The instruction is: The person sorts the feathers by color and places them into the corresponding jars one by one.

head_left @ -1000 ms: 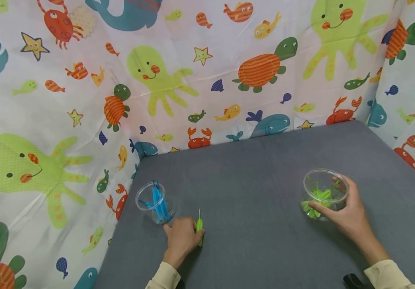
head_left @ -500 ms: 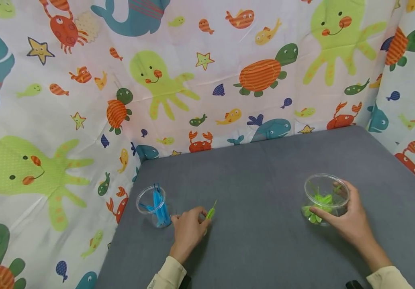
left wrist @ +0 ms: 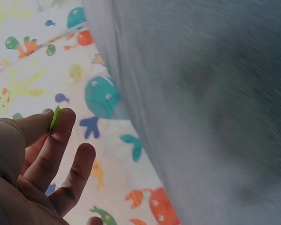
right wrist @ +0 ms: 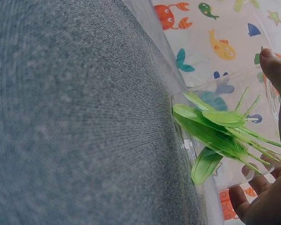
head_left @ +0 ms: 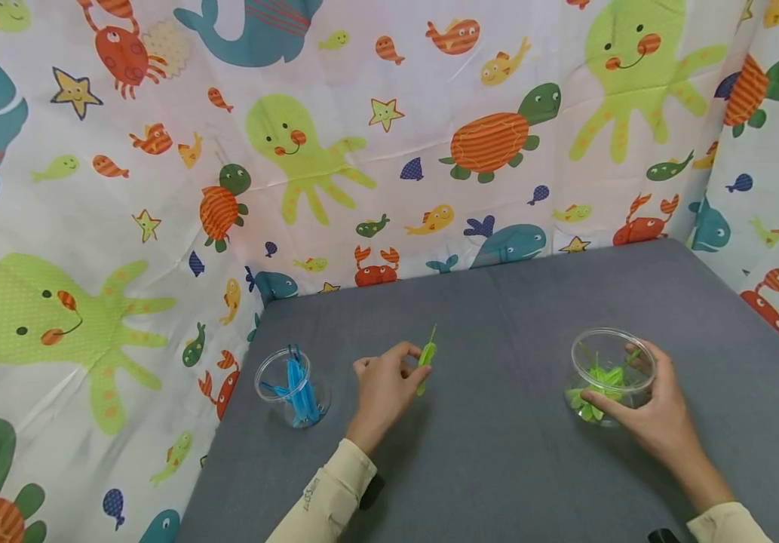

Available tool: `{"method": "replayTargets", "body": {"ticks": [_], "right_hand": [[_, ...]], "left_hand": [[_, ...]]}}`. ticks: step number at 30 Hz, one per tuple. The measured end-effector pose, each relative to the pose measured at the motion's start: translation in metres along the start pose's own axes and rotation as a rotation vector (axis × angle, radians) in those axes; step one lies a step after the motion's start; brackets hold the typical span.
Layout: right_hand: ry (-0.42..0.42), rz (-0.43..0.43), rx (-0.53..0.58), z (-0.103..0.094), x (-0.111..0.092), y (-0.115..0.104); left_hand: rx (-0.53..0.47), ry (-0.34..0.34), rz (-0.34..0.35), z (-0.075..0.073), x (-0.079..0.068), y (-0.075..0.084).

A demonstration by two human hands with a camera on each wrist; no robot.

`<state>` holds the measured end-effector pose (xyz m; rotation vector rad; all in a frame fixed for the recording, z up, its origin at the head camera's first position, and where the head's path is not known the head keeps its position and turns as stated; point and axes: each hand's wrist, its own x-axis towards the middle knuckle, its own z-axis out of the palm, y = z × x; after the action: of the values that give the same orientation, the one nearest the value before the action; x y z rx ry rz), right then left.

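Note:
My left hand [head_left: 384,391] is raised over the grey table, left of its middle. It pinches a bright green feather [head_left: 426,357] between thumb and fingertips, the thin quill pointing up. In the left wrist view only a narrow strip of that feather [left wrist: 55,119] shows between the fingers. On the right, my right hand [head_left: 669,422] grips a clear plastic cup [head_left: 575,360] around its side. Several green feathers [right wrist: 210,126] stand inside it, quills toward the mouth. The cup's base appears to rest on the table.
Another clear cup [head_left: 259,381] stands at the table's left side, holding several blue feathers [head_left: 304,392]. A grey cloth [head_left: 498,452] covers the table. Behind and beside it hangs a white curtain [head_left: 335,68] printed with sea animals.
My left hand has lifted the green feather off the table near the blue feathers' cup and carried it right and farther from me. My right hand still grips its cup in place.

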<state>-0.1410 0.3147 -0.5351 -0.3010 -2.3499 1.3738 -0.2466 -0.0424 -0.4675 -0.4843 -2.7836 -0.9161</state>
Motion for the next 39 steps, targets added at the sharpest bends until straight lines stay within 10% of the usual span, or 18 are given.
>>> {"method": "replayTargets", "body": {"ticks": [22, 39], "right_hand": [[0.011, -0.024, -0.007, 0.002, 0.0, 0.001], [0.006, -0.028, -0.012, 0.001, 0.001, 0.001]], "left_hand": [[-0.241, -0.077, 0.104, 0.037, 0.043, 0.112], [-0.157, -0.184, 0.305, 0.071, 0.051, 0.182]]}}
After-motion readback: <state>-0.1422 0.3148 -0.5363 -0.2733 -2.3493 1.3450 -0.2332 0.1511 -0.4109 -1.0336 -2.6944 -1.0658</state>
